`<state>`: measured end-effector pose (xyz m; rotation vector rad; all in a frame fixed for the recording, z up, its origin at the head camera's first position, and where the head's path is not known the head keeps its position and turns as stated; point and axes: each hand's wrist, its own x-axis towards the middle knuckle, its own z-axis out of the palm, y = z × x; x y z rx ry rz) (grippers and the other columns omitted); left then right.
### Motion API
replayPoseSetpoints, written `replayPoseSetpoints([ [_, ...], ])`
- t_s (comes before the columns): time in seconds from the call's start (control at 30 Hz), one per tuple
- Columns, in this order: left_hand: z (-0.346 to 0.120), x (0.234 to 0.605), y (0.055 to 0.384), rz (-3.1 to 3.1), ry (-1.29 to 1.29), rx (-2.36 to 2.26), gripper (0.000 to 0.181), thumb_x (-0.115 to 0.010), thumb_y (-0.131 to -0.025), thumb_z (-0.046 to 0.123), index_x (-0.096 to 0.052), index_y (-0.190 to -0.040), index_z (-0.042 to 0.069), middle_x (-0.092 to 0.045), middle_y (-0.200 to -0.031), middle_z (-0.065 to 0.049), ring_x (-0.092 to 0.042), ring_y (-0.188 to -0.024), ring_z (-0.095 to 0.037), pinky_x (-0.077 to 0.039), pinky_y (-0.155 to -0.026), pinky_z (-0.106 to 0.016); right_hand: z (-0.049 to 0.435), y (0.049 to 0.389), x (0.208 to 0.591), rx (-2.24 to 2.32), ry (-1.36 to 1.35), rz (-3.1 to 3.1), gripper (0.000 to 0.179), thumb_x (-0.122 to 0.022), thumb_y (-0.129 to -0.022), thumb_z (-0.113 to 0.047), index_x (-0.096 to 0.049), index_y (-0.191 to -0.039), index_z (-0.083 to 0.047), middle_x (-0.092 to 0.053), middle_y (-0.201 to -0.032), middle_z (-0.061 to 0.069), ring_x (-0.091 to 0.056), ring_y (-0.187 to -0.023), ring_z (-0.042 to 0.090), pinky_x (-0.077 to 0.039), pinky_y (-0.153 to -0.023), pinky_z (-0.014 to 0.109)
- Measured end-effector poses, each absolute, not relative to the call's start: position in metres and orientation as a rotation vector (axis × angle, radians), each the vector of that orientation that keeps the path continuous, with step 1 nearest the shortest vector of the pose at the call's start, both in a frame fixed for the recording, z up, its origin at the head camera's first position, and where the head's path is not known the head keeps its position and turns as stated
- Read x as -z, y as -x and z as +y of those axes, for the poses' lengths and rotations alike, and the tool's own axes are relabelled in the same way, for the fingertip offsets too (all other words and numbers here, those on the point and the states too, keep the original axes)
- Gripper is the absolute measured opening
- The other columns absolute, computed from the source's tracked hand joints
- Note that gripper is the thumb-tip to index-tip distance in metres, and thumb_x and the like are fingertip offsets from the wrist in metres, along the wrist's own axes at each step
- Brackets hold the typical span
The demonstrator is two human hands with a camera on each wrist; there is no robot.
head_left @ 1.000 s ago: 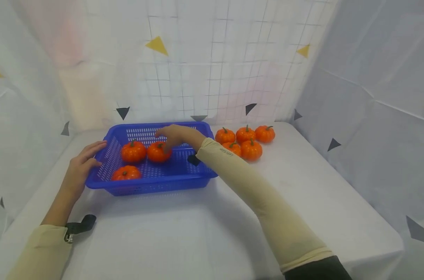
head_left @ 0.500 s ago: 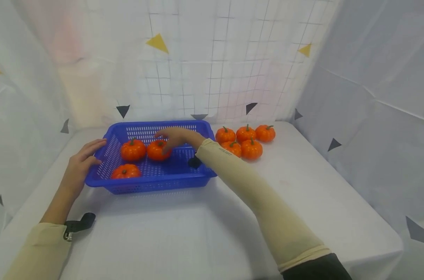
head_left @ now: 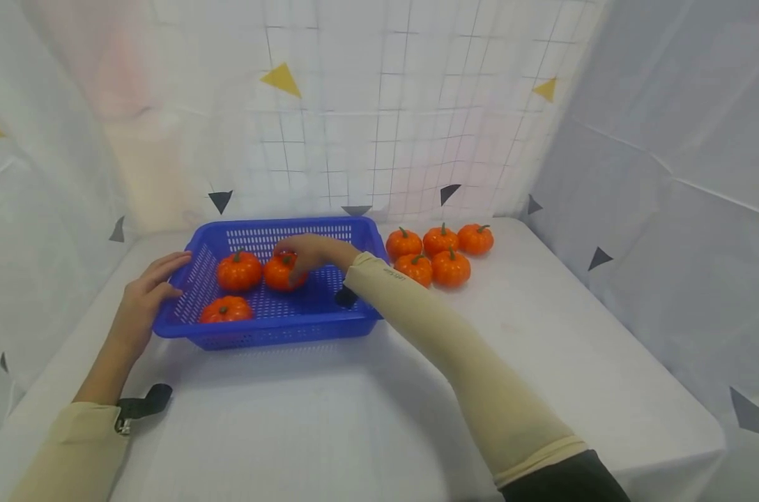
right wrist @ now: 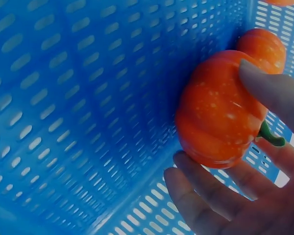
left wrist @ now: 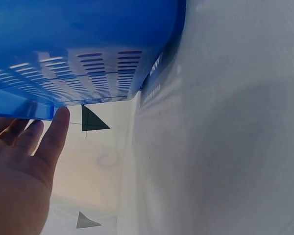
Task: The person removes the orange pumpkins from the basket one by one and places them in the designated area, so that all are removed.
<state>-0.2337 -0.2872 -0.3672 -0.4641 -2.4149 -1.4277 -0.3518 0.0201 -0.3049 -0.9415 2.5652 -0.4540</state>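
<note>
My right hand point(head_left: 311, 252) reaches into the blue plastic basket point(head_left: 285, 326) and holds a small orange pumpkin point(right wrist: 220, 112). In the right wrist view the thumb lies on one side of this pumpkin and the fingers curve round the other; its green stem shows between them. Two more pumpkins sit in the basket, one point(head_left: 239, 271) right beside the held one and one point(head_left: 226, 309) near the front wall. At the basket's left end, my left hand point(head_left: 142, 303) touches the rim with extended fingers. The left wrist view shows those fingertips point(left wrist: 62, 115) against the rim.
Several orange pumpkins point(head_left: 440, 241) stand grouped on the white table point(head_left: 542, 362), just right of the basket. White sheeting point(head_left: 417, 104) with yellow and black triangles hangs behind and at both sides. The table's right edge runs along the right sheet.
My right hand has lowered slightly and its fingers have come in round the pumpkin. The left hand and the basket stay where they were.
</note>
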Motion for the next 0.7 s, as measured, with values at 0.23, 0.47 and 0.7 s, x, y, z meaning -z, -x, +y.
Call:
replayPoseSetpoints([
  [0.23,-0.288,0.365,0.233,-2.417,0.459,1.428,0.048,-0.044,-0.107,0.008,-0.049,-0.154,0.004,-0.039,-0.163,-0.013,-0.030,-0.152,-0.026,-0.022,-0.122,-0.036,0.023,0.358,0.303,0.499,0.916,2.555,0.064,-0.085,-0.086,-0.019,-0.057,-0.144,-0.016,-0.055,-0.141,0.005,-0.050,-0.125,0.022,-0.044,-0.108,0.037],
  [0.47,-0.287,0.364,0.233,-2.427,0.468,1.430,0.048,-0.043,-0.107,0.007,-0.049,-0.154,0.002,-0.039,-0.163,-0.013,-0.030,-0.152,-0.026,-0.026,-0.118,-0.025,0.027,0.352,0.289,0.484,0.954,2.603,0.067,-0.086,-0.084,-0.025,-0.057,-0.144,-0.014,-0.058,-0.135,0.007,-0.053,-0.118,0.022,-0.048,-0.099,0.035],
  [0.7,-0.286,0.367,0.235,-2.387,0.495,1.441,0.047,-0.044,-0.106,0.006,-0.052,-0.152,0.003,-0.042,-0.161,-0.011,-0.034,-0.150,-0.022,-0.028,-0.113,-0.015,0.032,0.344,0.280,0.582,0.961,2.605,0.068,-0.084,-0.085,-0.029,-0.056,-0.145,-0.016,-0.057,-0.139,0.007,-0.054,-0.119,0.022,-0.050,-0.097,0.032],
])
